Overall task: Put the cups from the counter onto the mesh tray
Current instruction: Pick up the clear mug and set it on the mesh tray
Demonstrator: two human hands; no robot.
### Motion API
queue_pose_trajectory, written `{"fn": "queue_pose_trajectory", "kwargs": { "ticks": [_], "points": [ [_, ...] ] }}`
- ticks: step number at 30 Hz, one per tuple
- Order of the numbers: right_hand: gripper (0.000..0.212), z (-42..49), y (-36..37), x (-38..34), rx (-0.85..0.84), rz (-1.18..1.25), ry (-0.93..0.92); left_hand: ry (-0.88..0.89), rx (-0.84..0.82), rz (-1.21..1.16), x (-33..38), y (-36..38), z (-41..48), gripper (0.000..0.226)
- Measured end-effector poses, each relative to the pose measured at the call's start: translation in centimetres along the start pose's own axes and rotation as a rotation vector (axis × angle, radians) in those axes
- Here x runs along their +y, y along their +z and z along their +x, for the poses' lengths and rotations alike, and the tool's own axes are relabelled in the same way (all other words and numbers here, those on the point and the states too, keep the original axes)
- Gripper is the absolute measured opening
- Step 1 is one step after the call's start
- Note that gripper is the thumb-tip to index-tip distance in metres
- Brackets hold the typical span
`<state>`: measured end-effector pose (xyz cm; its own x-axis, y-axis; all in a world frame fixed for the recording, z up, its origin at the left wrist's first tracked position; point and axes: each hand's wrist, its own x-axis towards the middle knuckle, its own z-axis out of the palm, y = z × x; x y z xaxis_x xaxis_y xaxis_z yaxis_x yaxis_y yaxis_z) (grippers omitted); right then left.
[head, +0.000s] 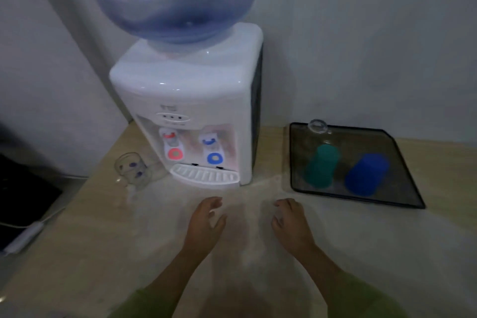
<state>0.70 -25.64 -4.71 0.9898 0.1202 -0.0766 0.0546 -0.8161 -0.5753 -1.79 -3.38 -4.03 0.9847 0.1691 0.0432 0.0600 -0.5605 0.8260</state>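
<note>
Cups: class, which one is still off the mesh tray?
The clear glass cup left of the water dispenser; the green cup, blue cup and another clear one are on it.

Both hands are out in front, low in the frame, empty. The left hand [206, 222] sits around 6 o'clock, palm facing inward to the right, fingers [215, 202] loosely curled and spread a bit, thumb hanging apart. The right hand [290, 223] is near 5 o'clock, back of the hand up, fingers bent down and relaxed. The two are near each other but not touching. Forearms angle in from the bottom edge, green sleeves [374, 299] at the elbows. It's all a bit blurry.
</note>
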Motion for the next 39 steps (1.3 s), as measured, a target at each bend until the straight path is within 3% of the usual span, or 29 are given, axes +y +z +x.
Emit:
{"fn": "queue_pose_trajectory", "kwargs": {
  "ticks": [5,10,14,16,19,25,31,34,37,39],
  "points": [
    [0.064,1.2,3.1,-4.1,-0.190,-0.167,0.008,-0.003,0.190,0.133,-3.6,-8.3,1.7,0.034],
    [0.070,1.8,4.4,-5.9,-0.289,-0.205,0.111,-0.068,0.321,0.333,-5.1,-14.5,4.7,0.049],
    [0.073,1.9,4.9,-6.1,-0.310,-0.196,0.139,-0.192,0.297,0.382,-7.5,-17.4,8.0,0.075],
    [0.074,2.0,4.8,-6.3,-0.332,-0.188,0.160,-0.264,0.255,0.366,-8.4,-18.1,9.3,0.077],
    [0.075,2.1,4.6,-6.5,-0.351,-0.190,0.172,-0.264,0.215,0.350,-8.9,-18.5,10.6,0.065],
    [0.082,2.0,4.7,-6.4,-0.355,-0.181,0.194,-0.183,0.323,0.337,-9.7,-18.7,10.9,0.031],
    [0.083,2.0,4.4,-6.8,-0.354,-0.167,0.211,-0.129,0.351,0.343,-9.5,-18.5,9.9,0.024],
    [0.071,2.0,4.3,-7.7,-0.268,-0.136,0.191,-0.112,0.324,0.279,-9.2,-17.4,8.3,0.022],
    [0.050,2.0,4.7,-9.6,-0.087,0.042,0.108,-0.145,0.282,0.069,-7.9,-15.8,6.4,0.018],
    [0.045,2.2,4.7,-11.2,-0.084,0.201,0.116,-0.158,0.239,-0.058,-6.4,-14.4,4.9,0.023]
  ]
}}
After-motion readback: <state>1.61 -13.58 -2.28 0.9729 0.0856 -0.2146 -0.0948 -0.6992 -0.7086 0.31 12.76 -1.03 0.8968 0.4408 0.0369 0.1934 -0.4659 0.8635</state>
